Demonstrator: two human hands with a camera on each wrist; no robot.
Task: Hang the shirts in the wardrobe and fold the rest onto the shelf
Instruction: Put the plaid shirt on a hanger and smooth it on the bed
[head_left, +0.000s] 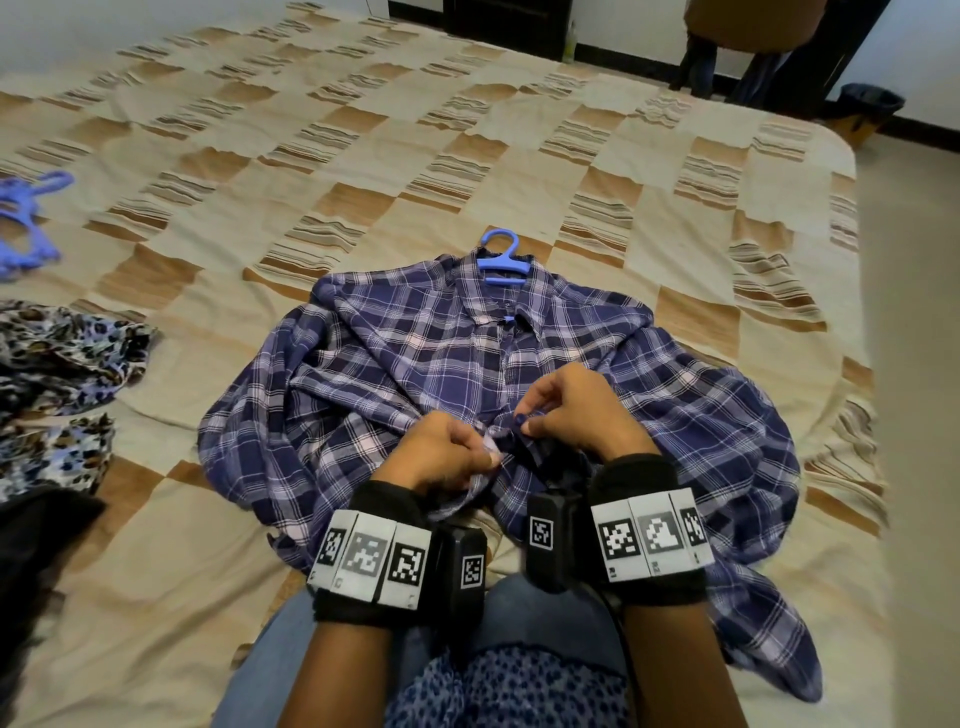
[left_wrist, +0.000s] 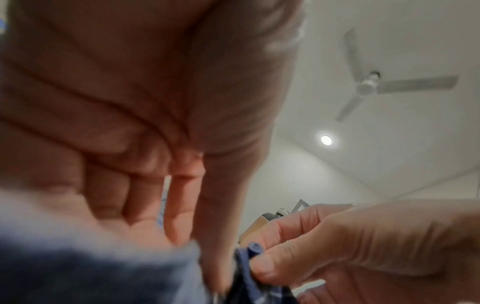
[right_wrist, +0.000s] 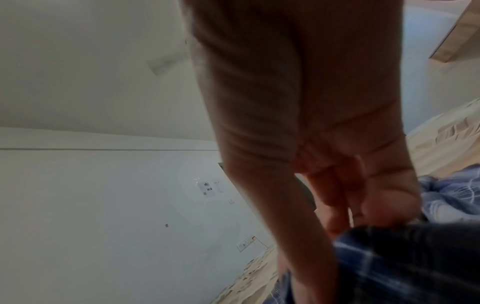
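both hands at the button placket of the plaid shirt

the plaid shirt (head_left: 405, 364) lies spread on the checked bedspread (head_left: 519, 145) in the middle of the head view, its long axis running from the lower edge of the frame up toward the centre, collar at the far end. a blue hanger (head_left: 503, 257) sits inside the collar with its hook pointing to the upper part of the frame. the left hand (head_left: 441, 454) pinches the pale edge of the front opening near the hem; the right hand (head_left: 571, 410) pinches the facing edge, thumb and forefinger closed on a small dark blue button (left_wrist: 255, 247), seen close in the left wrist view. more blue hangers (head_left: 28, 218) lie at the left edge, and a leopard-print garment (head_left: 57, 384) below them at mid-left.
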